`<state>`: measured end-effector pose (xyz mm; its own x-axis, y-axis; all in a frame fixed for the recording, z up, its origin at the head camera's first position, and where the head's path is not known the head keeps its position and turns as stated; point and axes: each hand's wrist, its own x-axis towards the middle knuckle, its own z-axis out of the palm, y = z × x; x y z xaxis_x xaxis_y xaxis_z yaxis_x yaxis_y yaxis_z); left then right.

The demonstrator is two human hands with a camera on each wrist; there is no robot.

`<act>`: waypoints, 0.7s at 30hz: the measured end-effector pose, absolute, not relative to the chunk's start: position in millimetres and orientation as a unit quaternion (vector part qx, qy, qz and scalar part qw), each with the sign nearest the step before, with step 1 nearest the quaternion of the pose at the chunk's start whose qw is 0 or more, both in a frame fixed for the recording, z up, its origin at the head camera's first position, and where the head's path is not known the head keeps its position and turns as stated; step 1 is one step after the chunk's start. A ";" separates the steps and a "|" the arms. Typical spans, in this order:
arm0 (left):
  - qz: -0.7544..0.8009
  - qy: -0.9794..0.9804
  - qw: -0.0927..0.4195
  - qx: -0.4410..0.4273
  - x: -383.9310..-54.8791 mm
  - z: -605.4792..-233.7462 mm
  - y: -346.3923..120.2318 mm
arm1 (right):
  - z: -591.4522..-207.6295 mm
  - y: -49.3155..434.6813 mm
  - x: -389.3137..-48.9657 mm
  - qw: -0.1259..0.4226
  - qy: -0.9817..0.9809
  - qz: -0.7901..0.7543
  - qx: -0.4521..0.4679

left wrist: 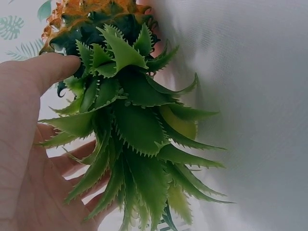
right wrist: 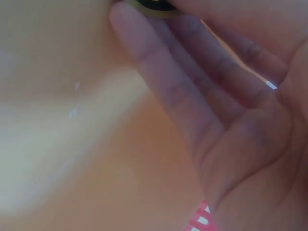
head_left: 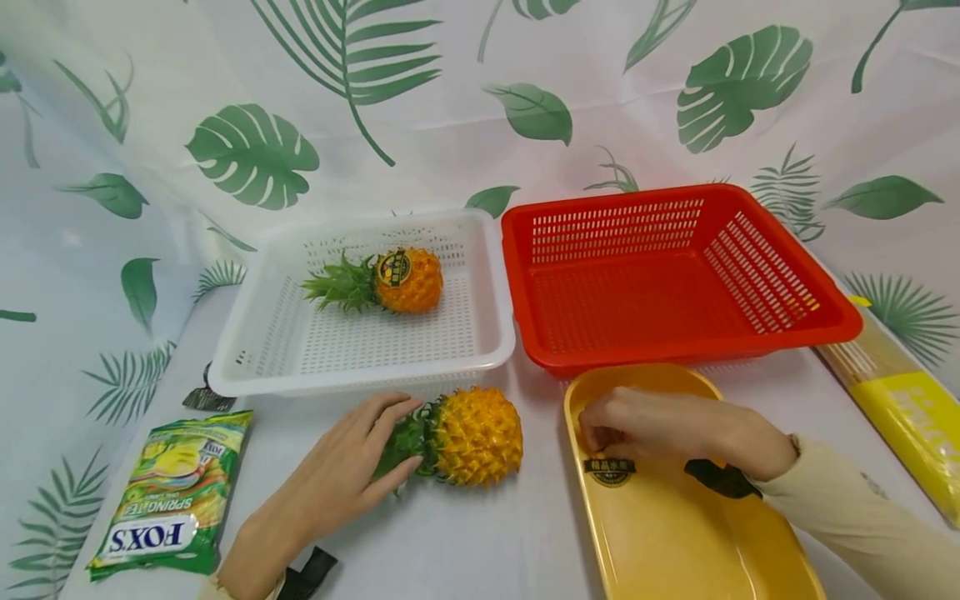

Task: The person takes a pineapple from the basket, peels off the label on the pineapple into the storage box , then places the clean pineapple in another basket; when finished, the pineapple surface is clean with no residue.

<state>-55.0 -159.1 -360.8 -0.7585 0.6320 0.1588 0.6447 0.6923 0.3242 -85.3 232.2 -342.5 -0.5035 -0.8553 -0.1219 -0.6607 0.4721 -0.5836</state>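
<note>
A small orange pineapple (head_left: 480, 437) lies on its side on the white cloth, its green crown pointing left. My left hand (head_left: 337, 471) holds the crown, thumb on the near side and fingers on the far side. In the left wrist view the spiky leaves (left wrist: 137, 125) lie between the thumb and fingers. Over the yellow tray (head_left: 675, 533), my right hand (head_left: 645, 425) pinches a black-and-gold label (head_left: 610, 472) at its upper part. Only the lower edge of that label (right wrist: 156, 5) shows in the right wrist view.
Behind the left hand stands a white basket (head_left: 360, 379) with another labelled pineapple (head_left: 411, 282) in it. A red basket (head_left: 622, 300) is behind the tray. A green candy bag (head_left: 172, 492) lies at left, near a small black item (head_left: 210, 397). A yellow-and-clear package (head_left: 907, 408) lies at right.
</note>
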 end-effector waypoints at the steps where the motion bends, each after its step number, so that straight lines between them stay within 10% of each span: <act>1: -0.182 -0.920 0.019 -0.347 -54.8 -361.1 -159.3 | -343.1 231.5 -85.7 0.203 0.834 -0.237 -0.455; 21: -0.190 -0.921 0.014 -0.341 -55.4 -363.1 -158.7 | -354.5 228.6 -86.8 0.139 0.839 -0.218 -0.479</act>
